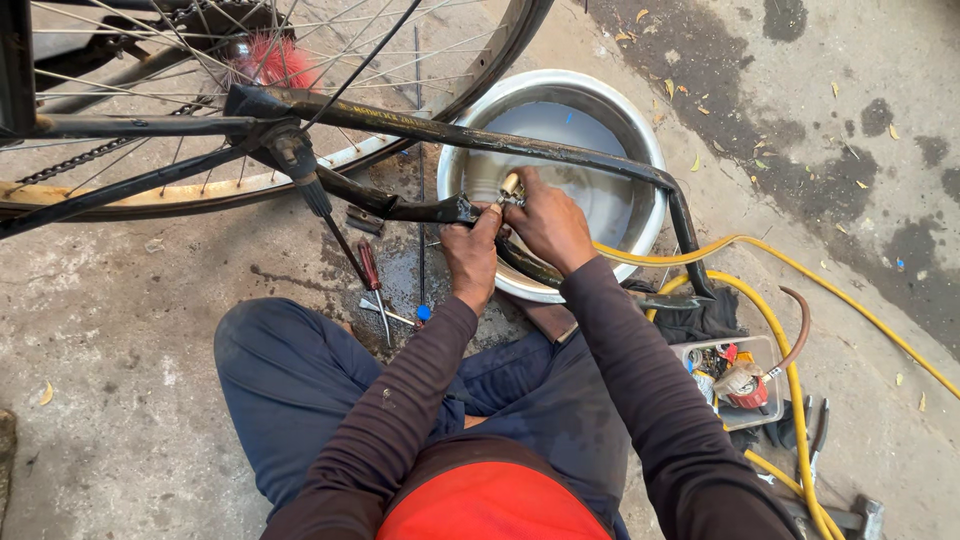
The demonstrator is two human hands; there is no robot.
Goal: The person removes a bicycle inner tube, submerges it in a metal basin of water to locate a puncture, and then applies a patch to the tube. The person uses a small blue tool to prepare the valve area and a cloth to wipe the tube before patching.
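Sitting on a stained concrete floor (140, 420), a person in blue trousers and a brown long-sleeved top works with both hands at a bicycle's black frame. The left hand (470, 255) is curled tight around the frame tube (400, 210), knuckles up, its fingertips meeting those of the other hand. The right hand (548, 225) pinches a small pale fitting (512, 185) between thumb and fingers, closed on it right at the tube's end; what kind of part it is cannot be told. Just beyond the fingers sits a round steel basin (640, 130) holding water, crossed by a second black tube (560, 150) of the frame. Above and to the left of the left hand's fingers, the spoked wheel (300, 160) with its pale rim lies against the ground, a tuft of red bristles (275, 60) near the hub. Below the left hand's fingers, a red-handled screwdriver (370, 270) lies on a wet patch. To the right of the right forearm, a yellow hose (790, 370) loops past a small clear box (735, 385) of odds and ends, with pliers (815, 430) and a hammer (860, 515) nearby.
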